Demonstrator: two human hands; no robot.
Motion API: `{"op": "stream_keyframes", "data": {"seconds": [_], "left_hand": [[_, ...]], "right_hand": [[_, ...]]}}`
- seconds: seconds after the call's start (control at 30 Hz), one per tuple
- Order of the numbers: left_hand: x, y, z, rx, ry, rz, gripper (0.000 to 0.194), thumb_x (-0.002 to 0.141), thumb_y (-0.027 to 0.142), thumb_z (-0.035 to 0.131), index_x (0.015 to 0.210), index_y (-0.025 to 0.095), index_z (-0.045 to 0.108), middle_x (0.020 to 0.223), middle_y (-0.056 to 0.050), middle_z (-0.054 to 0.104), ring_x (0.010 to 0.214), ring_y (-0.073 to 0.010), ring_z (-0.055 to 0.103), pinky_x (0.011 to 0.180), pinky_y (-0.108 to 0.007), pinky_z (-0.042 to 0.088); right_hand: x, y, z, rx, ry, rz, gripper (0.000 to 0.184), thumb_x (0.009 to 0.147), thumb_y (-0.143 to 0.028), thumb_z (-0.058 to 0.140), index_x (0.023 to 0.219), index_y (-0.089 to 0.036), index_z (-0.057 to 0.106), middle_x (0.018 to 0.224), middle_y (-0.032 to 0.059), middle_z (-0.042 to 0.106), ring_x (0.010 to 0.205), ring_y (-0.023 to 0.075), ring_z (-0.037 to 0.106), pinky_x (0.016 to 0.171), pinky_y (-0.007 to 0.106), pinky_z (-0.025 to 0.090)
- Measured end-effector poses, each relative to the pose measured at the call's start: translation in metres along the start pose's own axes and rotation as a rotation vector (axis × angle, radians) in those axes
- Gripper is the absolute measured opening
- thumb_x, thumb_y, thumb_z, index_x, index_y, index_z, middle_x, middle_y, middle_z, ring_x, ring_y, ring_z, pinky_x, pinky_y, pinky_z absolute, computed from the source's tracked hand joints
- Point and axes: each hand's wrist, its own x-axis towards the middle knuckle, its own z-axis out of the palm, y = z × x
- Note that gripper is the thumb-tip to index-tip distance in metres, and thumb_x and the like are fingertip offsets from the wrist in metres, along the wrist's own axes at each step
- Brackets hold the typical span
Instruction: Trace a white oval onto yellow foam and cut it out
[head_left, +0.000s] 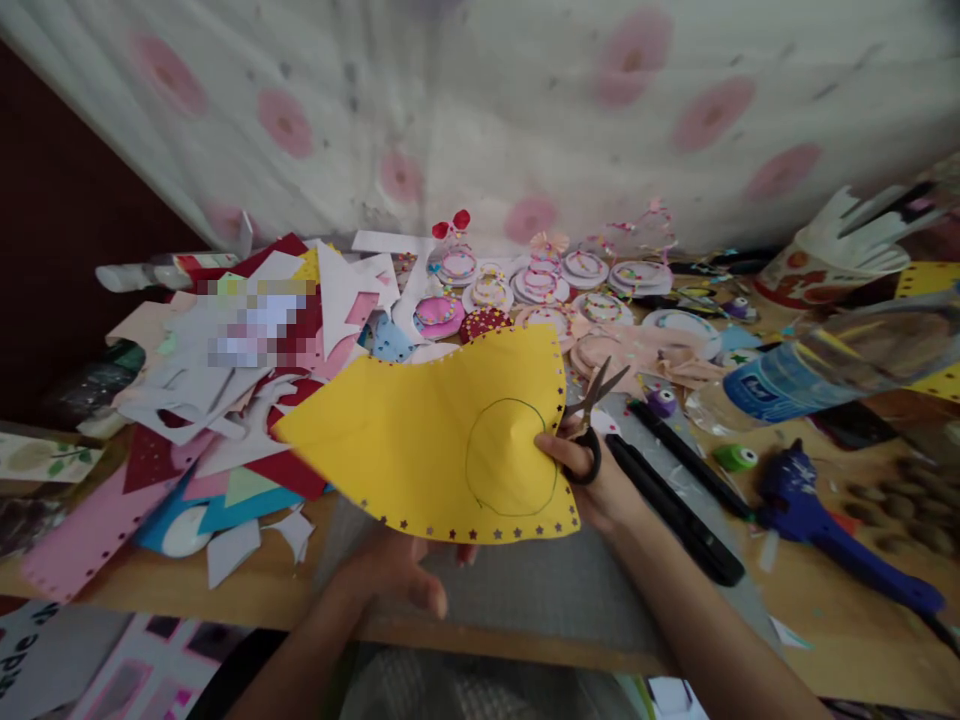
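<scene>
A yellow paper sheet (420, 430) with star-punched edges and a drawn pen circle near its right end hangs over the table in front of me. My left hand (401, 570) holds the sheet from underneath at its lower edge, fingers partly hidden by the paper. My right hand (592, 480) grips black-handled scissors (592, 410), their blades open and pointing up at the sheet's right edge beside the circle.
Paper scraps (225, 400) in white, red, pink and blue are heaped at the left. Decorated round paper pieces (540, 285) lie at the back. A blue glue gun (825, 520), black sticks (675, 490), small punches, a water bottle (817, 375) and a cup (817, 260) crowd the right.
</scene>
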Motion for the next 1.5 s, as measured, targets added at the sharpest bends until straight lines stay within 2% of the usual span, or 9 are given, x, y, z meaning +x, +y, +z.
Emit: {"op": "stream_keyframes", "data": {"seconds": [0.07, 0.13, 0.3, 0.47, 0.57, 0.7, 0.9, 1.2, 1.5], "left_hand": [[-0.001, 0.005, 0.007, 0.01, 0.015, -0.038, 0.048, 0.067, 0.072, 0.061, 0.073, 0.026, 0.07, 0.08, -0.005, 0.072, 0.084, -0.0248, 0.069, 0.075, -0.039, 0.055], [-0.004, 0.016, 0.012, 0.054, 0.128, -0.129, 0.045, 0.081, 0.065, 0.05, 0.071, 0.026, 0.07, 0.08, -0.006, 0.073, 0.092, -0.0258, 0.068, 0.085, -0.042, 0.053], [-0.002, 0.049, 0.008, 0.18, 0.453, -0.141, 0.035, 0.081, 0.057, 0.058, 0.078, 0.026, 0.074, 0.085, -0.004, 0.075, 0.092, -0.0262, 0.066, 0.098, -0.043, 0.048], [0.029, 0.045, -0.011, 0.088, 0.468, 0.07, 0.051, 0.09, 0.051, 0.05, 0.048, 0.023, 0.058, 0.059, -0.002, 0.066, 0.066, -0.017, 0.063, 0.084, -0.03, 0.051], [0.048, 0.027, -0.013, -0.137, 0.585, 0.039, 0.05, 0.088, 0.055, 0.049, 0.052, 0.021, 0.053, 0.048, 0.001, 0.055, 0.045, -0.0121, 0.05, 0.054, -0.026, 0.047], [0.056, 0.013, -0.007, -0.236, 0.429, -0.064, 0.046, 0.085, 0.058, 0.05, 0.064, 0.018, 0.057, 0.056, 0.0, 0.059, 0.046, -0.0105, 0.048, 0.05, -0.025, 0.042], [0.058, 0.007, -0.002, -0.204, 0.229, -0.051, 0.044, 0.083, 0.052, 0.052, 0.058, 0.017, 0.059, 0.053, 0.001, 0.053, 0.05, -0.0106, 0.048, 0.054, -0.025, 0.04], [0.052, -0.005, -0.015, -0.204, 0.233, 0.0, 0.044, 0.085, 0.046, 0.049, 0.05, 0.019, 0.053, 0.049, 0.001, 0.05, 0.045, -0.0094, 0.042, 0.049, -0.024, 0.035], [0.049, 0.007, -0.006, -0.17, 0.199, -0.053, 0.043, 0.081, 0.053, 0.054, 0.056, 0.018, 0.055, 0.053, 0.0, 0.056, 0.045, -0.0096, 0.045, 0.048, -0.023, 0.038]], "right_hand": [[-0.001, -0.001, -0.001, -0.029, -0.028, -0.015, 0.032, 0.056, -0.026, 0.083, 0.082, -0.022, 0.064, 0.077, 0.0024, 0.073, 0.076, 0.0257, 0.072, 0.059, 0.034, 0.059], [-0.001, -0.002, -0.002, -0.055, -0.047, -0.027, 0.031, 0.056, -0.026, 0.083, 0.08, -0.023, 0.064, 0.076, 0.0017, 0.073, 0.076, 0.0256, 0.072, 0.059, 0.033, 0.058], [-0.002, 0.0, -0.005, -0.105, -0.053, -0.101, 0.031, 0.059, -0.035, 0.082, 0.081, -0.026, 0.063, 0.075, 0.0011, 0.071, 0.078, 0.0267, 0.07, 0.058, 0.034, 0.056], [0.002, 0.013, -0.011, -0.172, -0.109, -0.217, 0.03, 0.067, -0.044, 0.078, 0.075, -0.023, 0.058, 0.068, 0.0007, 0.067, 0.066, 0.02, 0.065, 0.055, 0.03, 0.05], [0.005, 0.022, -0.014, -0.268, -0.121, -0.186, 0.031, 0.07, -0.046, 0.077, 0.072, -0.022, 0.057, 0.066, 0.0016, 0.066, 0.057, 0.0156, 0.059, 0.053, 0.028, 0.046], [0.009, 0.032, -0.013, -0.34, -0.008, -0.168, 0.028, 0.072, -0.045, 0.075, 0.071, -0.023, 0.058, 0.06, -0.0003, 0.061, 0.051, 0.0135, 0.052, 0.049, 0.027, 0.04], [0.012, 0.035, -0.011, -0.377, 0.027, -0.126, 0.028, 0.072, -0.042, 0.075, 0.067, -0.021, 0.058, 0.055, -0.0009, 0.056, 0.045, 0.011, 0.045, 0.044, 0.026, 0.034], [0.01, 0.019, -0.015, -0.289, 0.011, -0.17, 0.033, 0.073, -0.045, 0.072, 0.064, -0.02, 0.053, 0.06, -0.0017, 0.057, 0.049, 0.0087, 0.045, 0.045, 0.022, 0.035], [0.006, 0.031, -0.011, -0.29, 0.009, -0.144, 0.03, 0.064, -0.026, 0.081, 0.061, -0.019, 0.052, 0.049, -0.006, 0.053, 0.043, 0.0072, 0.043, 0.043, 0.02, 0.031]]}}
